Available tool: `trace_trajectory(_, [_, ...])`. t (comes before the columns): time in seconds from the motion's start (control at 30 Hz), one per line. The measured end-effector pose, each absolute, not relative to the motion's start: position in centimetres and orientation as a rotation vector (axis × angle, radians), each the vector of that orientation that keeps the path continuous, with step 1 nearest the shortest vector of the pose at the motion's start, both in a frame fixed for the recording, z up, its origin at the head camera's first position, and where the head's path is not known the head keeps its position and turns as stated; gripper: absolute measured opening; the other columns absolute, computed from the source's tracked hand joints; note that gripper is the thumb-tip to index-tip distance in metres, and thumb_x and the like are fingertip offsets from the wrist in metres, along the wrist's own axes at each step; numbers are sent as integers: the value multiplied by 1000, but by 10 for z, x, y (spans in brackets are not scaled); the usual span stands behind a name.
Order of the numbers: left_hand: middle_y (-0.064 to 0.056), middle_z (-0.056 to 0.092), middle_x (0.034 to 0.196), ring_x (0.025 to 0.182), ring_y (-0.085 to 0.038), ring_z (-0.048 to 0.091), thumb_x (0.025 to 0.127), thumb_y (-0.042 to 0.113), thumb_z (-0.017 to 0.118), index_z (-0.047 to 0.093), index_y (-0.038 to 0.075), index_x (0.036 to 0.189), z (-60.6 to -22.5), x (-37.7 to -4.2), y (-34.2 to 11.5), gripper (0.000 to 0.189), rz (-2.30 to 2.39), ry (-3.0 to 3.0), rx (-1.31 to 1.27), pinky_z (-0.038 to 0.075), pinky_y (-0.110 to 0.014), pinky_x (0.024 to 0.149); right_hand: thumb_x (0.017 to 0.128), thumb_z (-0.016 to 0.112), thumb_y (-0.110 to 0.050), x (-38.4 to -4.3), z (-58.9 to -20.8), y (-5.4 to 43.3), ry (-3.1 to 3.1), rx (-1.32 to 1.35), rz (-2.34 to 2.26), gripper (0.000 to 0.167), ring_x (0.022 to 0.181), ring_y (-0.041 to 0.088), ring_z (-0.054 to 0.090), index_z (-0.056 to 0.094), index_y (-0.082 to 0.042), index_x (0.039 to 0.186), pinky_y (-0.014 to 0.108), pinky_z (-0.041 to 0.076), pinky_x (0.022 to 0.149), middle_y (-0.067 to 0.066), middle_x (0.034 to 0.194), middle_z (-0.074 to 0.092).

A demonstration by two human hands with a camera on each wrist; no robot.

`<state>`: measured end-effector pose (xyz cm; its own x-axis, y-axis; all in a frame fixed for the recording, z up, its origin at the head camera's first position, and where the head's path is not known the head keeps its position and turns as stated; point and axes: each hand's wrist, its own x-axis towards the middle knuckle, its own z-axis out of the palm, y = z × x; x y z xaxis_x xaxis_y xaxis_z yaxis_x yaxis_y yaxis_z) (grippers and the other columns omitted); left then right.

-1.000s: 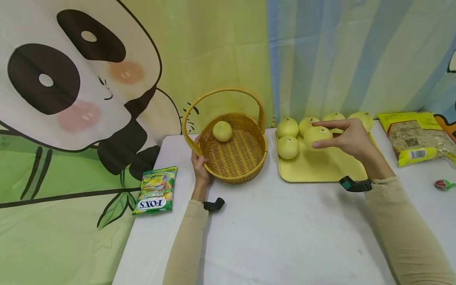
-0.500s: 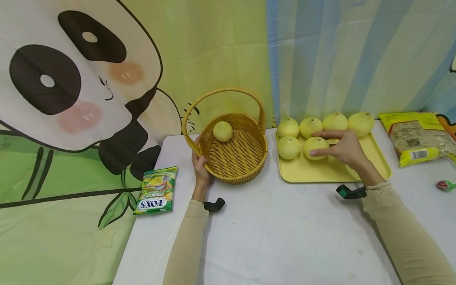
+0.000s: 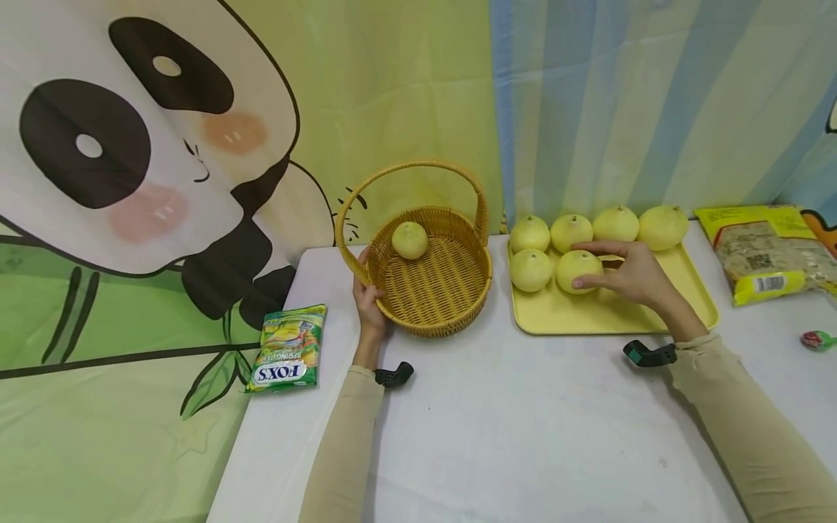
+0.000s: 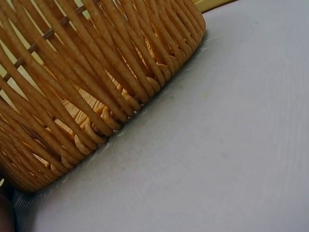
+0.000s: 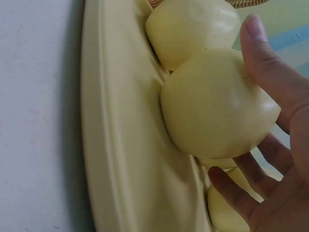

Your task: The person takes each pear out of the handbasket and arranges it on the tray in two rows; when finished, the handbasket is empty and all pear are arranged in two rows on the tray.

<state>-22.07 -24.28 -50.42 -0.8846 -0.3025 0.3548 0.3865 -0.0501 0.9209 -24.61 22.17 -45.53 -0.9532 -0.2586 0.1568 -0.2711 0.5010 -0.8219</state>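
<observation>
My left hand [image 3: 369, 305] grips the left side of a wicker basket [image 3: 434, 319], thumb at its rim and fingers mostly hidden behind the wall. Inside lies one pale yellow pear [image 3: 410, 240]. The basket's woven wall [image 4: 111, 63] fills the upper left of the left wrist view. On a yellow tray [image 3: 608, 312], my right hand [image 3: 637, 274] holds another pear [image 3: 577, 272] between thumb and fingers; it rests in the front row. The right wrist view shows the thumb on this pear [image 5: 217, 104] and fingers behind it. Several more pears [image 3: 531, 271] sit beside and behind it.
A green FOX'S candy bag [image 3: 288, 349] lies left of the basket. Right of the tray are a yellow food packet [image 3: 765, 250] and a wrapped lollipop [image 3: 817, 340]. A printed curtain [image 3: 405, 87] hangs along the table's back edge.
My right hand has lowered its pear onto the tray, beside the front-left pear, and stays around it. The left hand and basket hold their place.
</observation>
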Motion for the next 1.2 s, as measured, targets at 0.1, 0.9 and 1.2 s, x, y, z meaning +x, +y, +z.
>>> trace_trajectory(0.1, [-5,40,168,151,-38,39,71,2,38,41,10,162,-503,-221,-243,91,-1973,-1782,-77,32,-54,121,78,95,-21,-247,-452,222,-2717,505,1426,59,122,9,65,76,-13,133,11,51,93,14,137,72])
trace_trajectory(0.9, [-5,39,168,152,-37,39,71,2,36,39,11,163,-505,-220,-247,92,-1983,-1779,-79,33,-58,120,90,85,-27,-254,-382,61,-2669,1130,1585,55,125,33,68,69,-7,140,50,56,103,14,135,73])
trace_trajectory(1.2, [-6,38,169,152,-41,38,72,3,36,38,11,164,-504,-220,-243,92,-1986,-1787,-92,31,-62,119,99,71,-48,-276,-376,10,-2882,1017,1810,86,153,34,43,32,-11,166,53,38,121,15,165,44])
